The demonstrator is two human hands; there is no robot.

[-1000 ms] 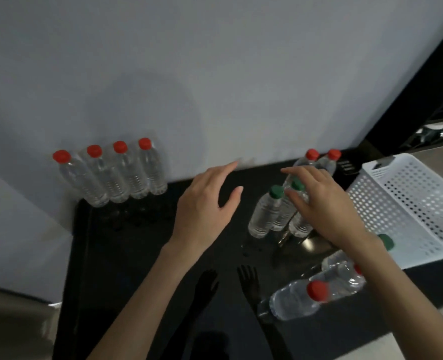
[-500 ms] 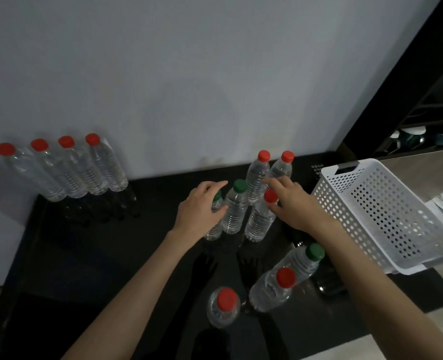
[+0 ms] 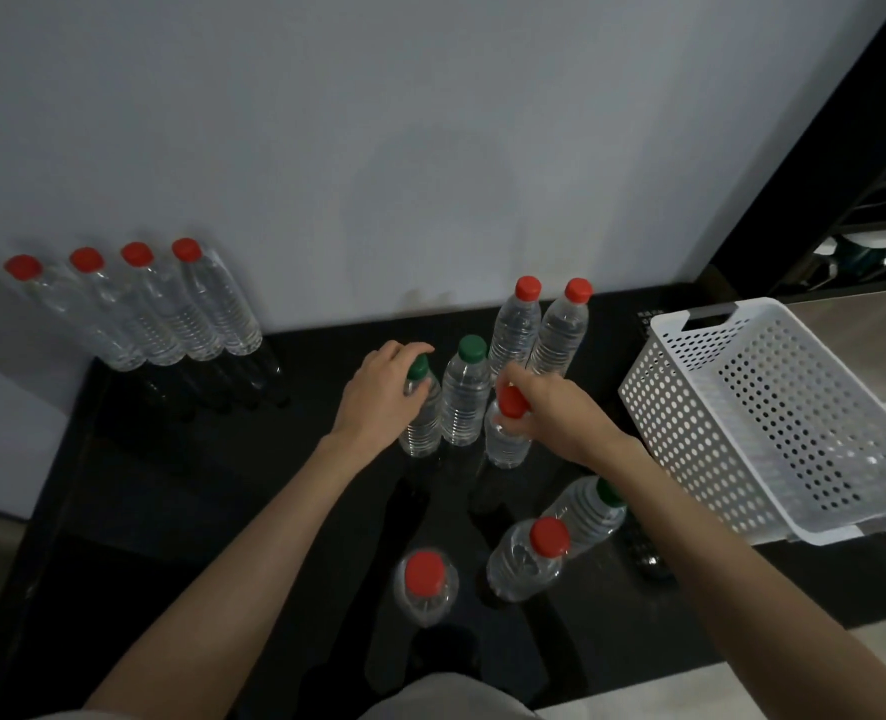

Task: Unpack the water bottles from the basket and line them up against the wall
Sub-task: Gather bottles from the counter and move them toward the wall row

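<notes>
- Water bottles stand in groups on the black desk [image 3: 181, 511]: a row of four red-capped bottles [image 3: 170, 314] leans against the wall [image 3: 378, 122] at far left, touching one another.
- Two more red-capped bottles [image 3: 539, 330] stand upright side by side at the wall, right of centre.
- Just in front of those, three bottles form a short row: a green-capped bottle [image 3: 422, 413], a second green-capped bottle [image 3: 465, 392] to its right, and a red-capped bottle [image 3: 505, 433] at the right end.
- The left hand [image 3: 378, 397] is curled around the shoulder of the left green-capped bottle, fingers wrapped over its neck, the cap showing between thumb and fingers.
- The right hand [image 3: 555, 413] is closed on the neck of the red-capped bottle of that row, just under the cap; the bottle stands on the desk.
- The middle green-capped bottle stands free between the two hands.
- Nearer the camera, three loose bottles stand apart from the row: a near red-capped bottle [image 3: 425, 589] seen almost from above, another red-capped one [image 3: 526, 563] to its right, and a third green-capped bottle [image 3: 586, 511] partly hidden by the right forearm.
- The white perforated basket [image 3: 690, 433] sits at the right edge of the desk, tilted.
</notes>
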